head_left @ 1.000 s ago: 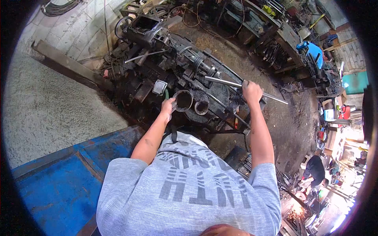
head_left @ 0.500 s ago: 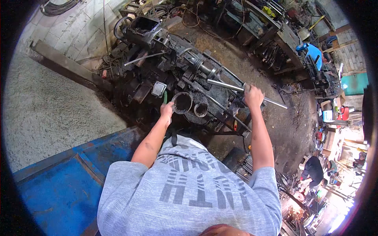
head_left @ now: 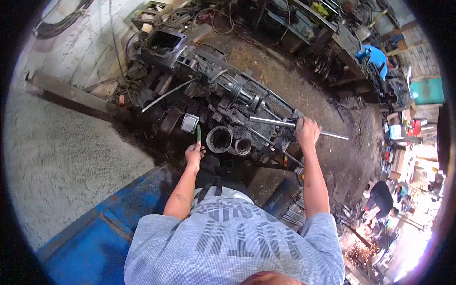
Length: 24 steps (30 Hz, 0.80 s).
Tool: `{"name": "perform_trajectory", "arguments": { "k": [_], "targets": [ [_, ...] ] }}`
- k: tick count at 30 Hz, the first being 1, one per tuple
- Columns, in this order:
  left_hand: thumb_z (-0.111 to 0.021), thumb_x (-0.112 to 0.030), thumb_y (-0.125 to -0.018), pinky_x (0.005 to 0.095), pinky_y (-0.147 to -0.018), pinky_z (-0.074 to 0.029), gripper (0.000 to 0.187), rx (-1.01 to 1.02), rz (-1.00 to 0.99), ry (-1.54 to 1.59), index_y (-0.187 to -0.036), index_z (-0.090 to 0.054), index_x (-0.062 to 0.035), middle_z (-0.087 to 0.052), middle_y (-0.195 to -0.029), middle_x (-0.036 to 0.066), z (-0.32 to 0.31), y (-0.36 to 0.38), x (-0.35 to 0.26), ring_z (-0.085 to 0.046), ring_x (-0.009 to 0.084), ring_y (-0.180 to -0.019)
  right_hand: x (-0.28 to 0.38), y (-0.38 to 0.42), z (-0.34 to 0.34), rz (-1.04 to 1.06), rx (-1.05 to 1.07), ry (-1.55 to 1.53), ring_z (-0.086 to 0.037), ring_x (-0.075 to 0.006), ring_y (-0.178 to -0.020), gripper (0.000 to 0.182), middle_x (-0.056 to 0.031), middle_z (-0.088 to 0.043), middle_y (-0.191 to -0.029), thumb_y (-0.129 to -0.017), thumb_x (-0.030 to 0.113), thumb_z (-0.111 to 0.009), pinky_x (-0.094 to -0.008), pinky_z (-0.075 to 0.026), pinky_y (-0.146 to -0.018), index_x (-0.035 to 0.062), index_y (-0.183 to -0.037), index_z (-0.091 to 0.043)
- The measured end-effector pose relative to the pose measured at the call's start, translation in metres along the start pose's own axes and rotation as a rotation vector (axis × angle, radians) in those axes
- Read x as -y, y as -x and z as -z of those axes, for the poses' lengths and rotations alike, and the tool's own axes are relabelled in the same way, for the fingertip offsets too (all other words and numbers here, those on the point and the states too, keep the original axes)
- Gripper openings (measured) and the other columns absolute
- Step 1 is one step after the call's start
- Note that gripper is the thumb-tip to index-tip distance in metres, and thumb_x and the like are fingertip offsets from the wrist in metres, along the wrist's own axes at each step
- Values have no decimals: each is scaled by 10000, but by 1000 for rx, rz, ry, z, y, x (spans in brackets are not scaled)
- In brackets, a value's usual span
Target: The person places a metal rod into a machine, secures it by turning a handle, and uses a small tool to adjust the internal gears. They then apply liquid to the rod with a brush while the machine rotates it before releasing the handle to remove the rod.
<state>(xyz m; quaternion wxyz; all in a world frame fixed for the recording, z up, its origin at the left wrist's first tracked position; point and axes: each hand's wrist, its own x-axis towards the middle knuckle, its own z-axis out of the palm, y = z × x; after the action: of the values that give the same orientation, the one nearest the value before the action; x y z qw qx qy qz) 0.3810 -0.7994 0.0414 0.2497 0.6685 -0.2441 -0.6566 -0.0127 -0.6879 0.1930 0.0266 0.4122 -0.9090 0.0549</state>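
Note:
My right hand (head_left: 308, 132) is wrapped round a long shiny metal rod (head_left: 273, 122), which slants across the right end of a greasy lathe-like machine (head_left: 232, 88). My left hand (head_left: 194, 156) is in front of the machine, one finger stretched up at the lower end of a green hose-like piece (head_left: 199, 133). Its other fingers are loosely bent and apart, with dark tips. Just above is a small silvery box (head_left: 190, 123). Right of that hand stand a large round can (head_left: 219, 139) with dark contents and a smaller can (head_left: 242, 146).
A thin bar (head_left: 166, 96) juts from the machine's left side. Blue sheet metal (head_left: 90, 242) lies at lower left beside a concrete slab (head_left: 71, 161). A cluttered workbench (head_left: 342, 45) runs along the upper right. A person in dark clothes (head_left: 380, 197) bends near flying sparks at right.
My left hand has come away from the large can's rim, toward me and slightly left. My right hand keeps its grip on the rod. The view has shifted a little.

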Motion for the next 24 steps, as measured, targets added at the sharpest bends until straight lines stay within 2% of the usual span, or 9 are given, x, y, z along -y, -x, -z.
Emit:
{"name": "perform_trajectory", "arguments": {
  "k": [2, 8, 12, 16, 17, 18, 21, 23, 24],
  "targets": [
    [-620, -347, -908, 262, -608, -480, 313, 166, 91, -76, -1026, -589, -59, -660, -870, 48, 13, -16, 5, -619, 131, -685, 2, -2, 4, -28, 51, -29, -600, -368, -908, 275, -145, -660, -907, -860, 270, -485, -520, -426, -845, 56, -839, -656],
    [-602, -208, -906, 292, -653, -505, 212, 424, 134, -139, -1008, -610, -23, -669, -863, 84, 57, -64, 31, -622, 157, -679, 2, -1, -6, -30, -78, -68, -597, -384, -952, 222, -143, -658, -915, -857, 240, -519, -533, -413, -885, 61, -851, -650],
    [-473, -301, -982, 301, -602, -489, 365, 377, -6, -763, -1005, -605, 39, -649, -823, 95, 73, -88, 60, -620, 165, -685, -2, -2, -13, -30, -86, -45, -600, -354, -936, 221, -122, -665, -933, -853, 233, -523, -510, -416, -882, 81, -915, -670],
    [-442, -264, -992, 330, -636, -495, 340, 333, -212, -923, -985, -621, 25, -646, -814, 101, 62, -122, 80, -629, 178, -694, 2, -3, 1, -21, -3, -62, -585, -317, -880, 213, -108, -658, -932, -851, 229, -534, -463, -409, -836, 78, -927, -664],
    [-436, -260, -979, 397, -688, -499, 352, 333, -218, -1057, -978, -622, 38, -657, -845, 150, 61, -118, 76, -645, 276, -725, 3, -1, 2, -35, -16, -99, -574, -311, -900, 189, -102, -650, -911, -853, 215, -544, -455, -401, -829, 77, -912, -658],
    [-436, -260, -979, 397, -688, -499, 352, 342, -223, -1064, -978, -622, 38, -657, -845, 150, 55, -110, 66, -645, 276, -725, 3, 4, 3, -47, -20, -98, -574, -311, -900, 189, -102, -650, -911, -853, 215, -544, -455, -401, -829, 77, -912, -658],
    [-533, -226, -880, 467, -755, -486, 274, 177, -230, -1381, -929, -672, 6, -665, -908, 221, 37, -103, 47, -644, 378, -876, -2, 3, 7, 25, -48, -213, -561, -315, -908, 188, -93, -641, -909, -869, 238, -564, -452, -404, -832, 78, -914, -653],
    [-556, -158, -790, 480, -783, -484, 245, 372, -61, -1769, -921, -682, 7, -651, -959, 248, 41, -118, 42, -637, 386, -923, -13, 3, 13, 59, -34, -265, -560, -315, -916, 204, -91, -641, -920, -871, 258, -573, -463, -404, -837, 80, -921, -657],
    [-569, -114, -707, 452, -799, -498, 249, 458, -44, -1777, -889, -687, 9, -643, -976, 258, 36, -103, 20, -642, 377, -919, -23, 1, 14, 91, -12, -308, -560, -316, -924, 221, -90, -640, -932, -872, 279, -581, -473, -404, -841, 81, -929, -661]
  ]
}}
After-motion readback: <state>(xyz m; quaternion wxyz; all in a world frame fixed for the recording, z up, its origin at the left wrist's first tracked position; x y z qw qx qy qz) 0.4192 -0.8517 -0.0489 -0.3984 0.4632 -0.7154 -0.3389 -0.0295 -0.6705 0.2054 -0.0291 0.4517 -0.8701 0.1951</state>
